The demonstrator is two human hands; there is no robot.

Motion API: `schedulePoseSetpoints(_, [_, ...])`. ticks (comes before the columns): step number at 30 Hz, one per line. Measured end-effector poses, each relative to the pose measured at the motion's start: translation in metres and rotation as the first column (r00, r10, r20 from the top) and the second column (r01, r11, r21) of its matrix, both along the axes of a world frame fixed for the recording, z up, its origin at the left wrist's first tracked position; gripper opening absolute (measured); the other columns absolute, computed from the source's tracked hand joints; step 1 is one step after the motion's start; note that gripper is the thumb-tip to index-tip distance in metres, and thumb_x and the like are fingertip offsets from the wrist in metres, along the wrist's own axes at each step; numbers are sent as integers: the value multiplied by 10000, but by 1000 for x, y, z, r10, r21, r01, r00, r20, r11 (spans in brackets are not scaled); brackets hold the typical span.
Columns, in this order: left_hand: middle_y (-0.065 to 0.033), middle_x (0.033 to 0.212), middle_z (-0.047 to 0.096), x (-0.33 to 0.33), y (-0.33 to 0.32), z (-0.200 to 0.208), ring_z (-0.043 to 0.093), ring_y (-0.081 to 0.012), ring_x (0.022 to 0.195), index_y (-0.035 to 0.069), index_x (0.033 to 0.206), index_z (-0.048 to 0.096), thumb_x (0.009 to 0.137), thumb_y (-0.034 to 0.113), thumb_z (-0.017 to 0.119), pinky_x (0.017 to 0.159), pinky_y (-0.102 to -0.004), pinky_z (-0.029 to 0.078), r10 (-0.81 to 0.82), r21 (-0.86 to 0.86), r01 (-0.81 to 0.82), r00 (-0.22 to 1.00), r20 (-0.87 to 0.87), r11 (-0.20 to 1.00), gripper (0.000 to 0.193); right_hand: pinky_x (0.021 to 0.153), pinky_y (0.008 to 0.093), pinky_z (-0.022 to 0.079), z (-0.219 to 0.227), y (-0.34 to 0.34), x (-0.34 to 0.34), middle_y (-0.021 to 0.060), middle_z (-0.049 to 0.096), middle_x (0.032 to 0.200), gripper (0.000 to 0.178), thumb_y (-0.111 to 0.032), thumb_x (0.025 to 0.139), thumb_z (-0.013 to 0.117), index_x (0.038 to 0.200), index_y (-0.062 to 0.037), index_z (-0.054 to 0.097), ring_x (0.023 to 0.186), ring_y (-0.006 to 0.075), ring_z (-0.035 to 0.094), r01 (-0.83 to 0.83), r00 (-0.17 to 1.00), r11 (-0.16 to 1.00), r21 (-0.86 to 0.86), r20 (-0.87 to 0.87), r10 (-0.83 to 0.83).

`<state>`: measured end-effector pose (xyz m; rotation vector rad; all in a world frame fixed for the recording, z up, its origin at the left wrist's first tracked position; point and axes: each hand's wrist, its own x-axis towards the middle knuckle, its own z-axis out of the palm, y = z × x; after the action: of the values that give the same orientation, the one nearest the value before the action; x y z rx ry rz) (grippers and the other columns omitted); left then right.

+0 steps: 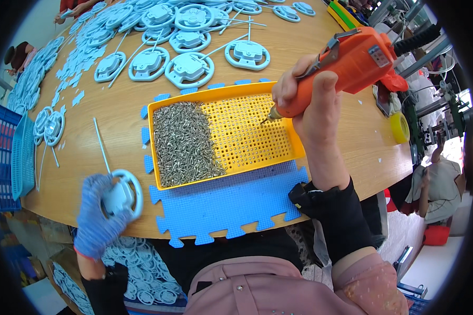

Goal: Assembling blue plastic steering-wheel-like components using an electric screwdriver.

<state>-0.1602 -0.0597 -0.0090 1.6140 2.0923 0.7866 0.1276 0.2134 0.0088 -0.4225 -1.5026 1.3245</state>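
Clock directions are taken from the centre of the yellow tray point(236, 93), with 12 at the top. The left hand point(101, 215), in a blue knitted glove, lies at 8 o'clock and grasps a light-blue wheel-shaped part point(120, 197) by its near side, just above the table point(362, 163) or resting on it; which of the two cannot be told. A thin rod point(101, 144) extends from this part toward 11 o'clock. The right hand point(315, 107), bare, lies at 2 o'clock with its fingers wrapped around an orange electric screwdriver point(355, 60); the tool's bit points toward 8 o'clock, over the tray's perforated right portion. Contact between bit and grid cannot be determined. Small metal screws point(184, 144) fill the tray's 9 o'clock side. A blue foam mat point(220, 207) with interlocking edges shows beneath the tray and projects chiefly at 6 o'clock. Further light-blue wheels point(194, 18) are heaped from 11 to 12 o'clock, some with rods attached. A blue basket point(22, 155) stands at 9 o'clock, a yellow tape roll point(399, 127) at 3 o'clock. A co-worker point(441, 191) appears between 3 and 4 o'clock, beyond the table edge.
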Motion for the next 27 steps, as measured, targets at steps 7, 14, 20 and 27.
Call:
schedulePoseSetpoints(7, [-166, 1092, 460, 97, -38, 4, 498, -287, 1031, 45, 1173, 516, 651, 107, 720, 907, -387, 427, 15, 72, -22, 995, 95, 997, 565, 593, 320, 428, 41, -26, 5, 29, 520, 676, 719, -737, 741, 543, 996, -66, 502, 581, 154, 501, -9, 996, 998, 70, -89, 15])
schedulePoseSetpoints(14, [-174, 1041, 544, 133, -14, -18, 518, -353, 922, 46, 1086, 592, 578, 263, 828, 818, -442, 420, 167, 283, -130, 980, -110, 950, 601, 524, 295, 464, 49, -124, -32, 11, 514, 625, 782, -801, 685, 486, 944, -63, 501, 515, 134, 509, -440, 884, 898, -3, -176, 433])
schedulePoseSetpoints(20, [-142, 989, 576, 128, -11, -26, 535, -320, 899, 54, 1029, 626, 570, 316, 828, 778, -435, 419, 174, 304, -134, 979, -108, 943, 567, 497, 303, 454, 48, -171, -49, 28, 515, 591, 798, -790, 610, 560, 908, -53, 478, 489, 160, 520, -461, 872, 874, -151, 107, 478])
schedulePoseSetpoints(27, [-99, 986, 574, 129, -12, -25, 534, -304, 869, 97, 983, 648, 569, 344, 811, 737, -434, 417, 197, 383, -164, 979, -49, 909, 509, 512, 303, 442, 38, -175, -51, 33, 524, 612, 716, -716, 665, 619, 907, -61, 465, 525, 160, 522, -529, 837, 847, -60, 131, 532])
